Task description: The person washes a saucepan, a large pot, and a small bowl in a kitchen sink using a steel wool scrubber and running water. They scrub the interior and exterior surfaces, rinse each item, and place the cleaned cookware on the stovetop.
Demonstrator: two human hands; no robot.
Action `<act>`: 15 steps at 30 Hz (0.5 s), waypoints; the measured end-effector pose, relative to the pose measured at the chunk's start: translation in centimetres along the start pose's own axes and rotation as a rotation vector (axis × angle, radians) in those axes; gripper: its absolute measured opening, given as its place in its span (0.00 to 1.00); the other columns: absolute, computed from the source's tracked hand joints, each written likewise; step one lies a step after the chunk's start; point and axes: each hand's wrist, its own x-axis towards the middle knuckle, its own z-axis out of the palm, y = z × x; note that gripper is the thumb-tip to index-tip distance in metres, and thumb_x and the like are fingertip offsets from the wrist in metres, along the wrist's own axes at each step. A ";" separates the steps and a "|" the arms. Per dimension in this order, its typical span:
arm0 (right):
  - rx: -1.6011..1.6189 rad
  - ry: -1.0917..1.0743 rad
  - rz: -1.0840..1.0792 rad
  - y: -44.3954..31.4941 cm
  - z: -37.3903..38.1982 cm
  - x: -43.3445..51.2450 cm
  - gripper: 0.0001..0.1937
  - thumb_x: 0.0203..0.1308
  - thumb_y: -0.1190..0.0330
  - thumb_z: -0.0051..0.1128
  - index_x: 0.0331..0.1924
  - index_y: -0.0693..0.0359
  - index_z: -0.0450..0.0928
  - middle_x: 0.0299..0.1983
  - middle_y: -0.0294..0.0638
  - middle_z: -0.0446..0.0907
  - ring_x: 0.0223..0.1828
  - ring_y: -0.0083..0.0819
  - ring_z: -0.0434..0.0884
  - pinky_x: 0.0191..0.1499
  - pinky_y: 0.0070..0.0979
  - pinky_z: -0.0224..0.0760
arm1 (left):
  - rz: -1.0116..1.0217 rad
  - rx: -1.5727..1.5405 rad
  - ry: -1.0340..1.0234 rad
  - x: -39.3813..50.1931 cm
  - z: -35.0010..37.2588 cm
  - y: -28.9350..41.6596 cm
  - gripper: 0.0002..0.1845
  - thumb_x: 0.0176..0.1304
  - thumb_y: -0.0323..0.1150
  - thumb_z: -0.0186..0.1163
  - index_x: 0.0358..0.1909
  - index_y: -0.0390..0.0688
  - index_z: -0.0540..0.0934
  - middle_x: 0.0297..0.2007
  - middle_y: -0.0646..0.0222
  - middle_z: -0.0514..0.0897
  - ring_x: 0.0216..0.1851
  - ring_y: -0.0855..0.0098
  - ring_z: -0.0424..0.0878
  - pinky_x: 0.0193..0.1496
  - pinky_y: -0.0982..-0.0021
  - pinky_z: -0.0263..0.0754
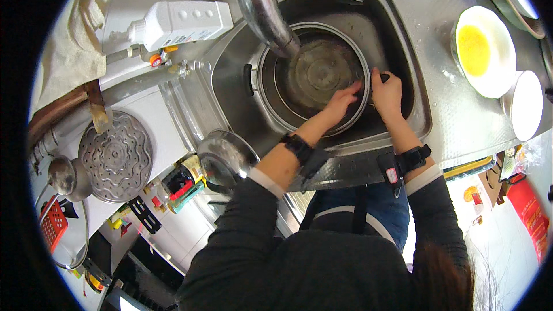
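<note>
A stainless steel pot (271, 104) sits in the sink basin (242, 114), with what looks like shallow water at its bottom. My right hand (386, 95) grips the pot's black side handle (384, 77), most of which the fingers hide. The opposite black handle (248, 80) is free on the left. Inside the pot, my left hand (342, 103) reaches to the inner wall on the right; its fingers are blurred, and nothing shows in them. Above the pot hangs the metal faucet (263, 8), its spout over the pot's upper left part.
Right of the sink stand a bowl (501, 65) holding something yellow and a white bowl (527, 106). A white plastic bottle (185, 23) is at upper left. A metal bowl (227, 157) leans by the sink's front left corner. A perforated steamer plate (116, 155) lies farther left.
</note>
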 end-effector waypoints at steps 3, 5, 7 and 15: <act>-0.125 0.065 -0.073 0.1 0.5 -0.1 0.20 0.61 0.61 0.55 0.27 0.75 0.79 0.22 0.61 0.79 0.28 0.53 0.82 0.35 0.41 0.71 | -0.195 -0.139 -0.084 -0.9 -2.5 -0.3 0.26 0.61 0.36 0.48 0.61 0.37 0.72 0.60 0.62 0.74 0.61 0.68 0.69 0.66 0.68 0.58; -0.098 0.063 -0.106 0.3 0.7 -0.2 0.20 0.62 0.61 0.55 0.26 0.75 0.78 0.21 0.60 0.78 0.26 0.52 0.81 0.34 0.40 0.71 | -0.155 -0.575 -0.074 2.9 -4.1 0.4 0.24 0.62 0.37 0.49 0.58 0.40 0.75 0.57 0.63 0.77 0.60 0.69 0.70 0.65 0.66 0.59; -0.061 0.022 -0.093 0.4 0.7 -0.3 0.20 0.62 0.61 0.55 0.26 0.75 0.78 0.20 0.60 0.78 0.26 0.52 0.81 0.33 0.40 0.71 | 0.139 -1.044 -0.156 6.3 -4.9 1.4 0.22 0.64 0.38 0.50 0.57 0.42 0.77 0.55 0.64 0.79 0.58 0.70 0.70 0.64 0.65 0.60; -0.096 0.063 -0.055 -0.2 0.5 -0.2 0.20 0.59 0.59 0.57 0.30 0.74 0.79 0.26 0.62 0.80 0.35 0.58 0.81 0.40 0.41 0.72 | -0.305 0.535 -0.324 -3.9 -4.5 2.1 0.26 0.69 0.49 0.44 0.52 0.39 0.80 0.49 0.59 0.83 0.54 0.70 0.76 0.60 0.72 0.64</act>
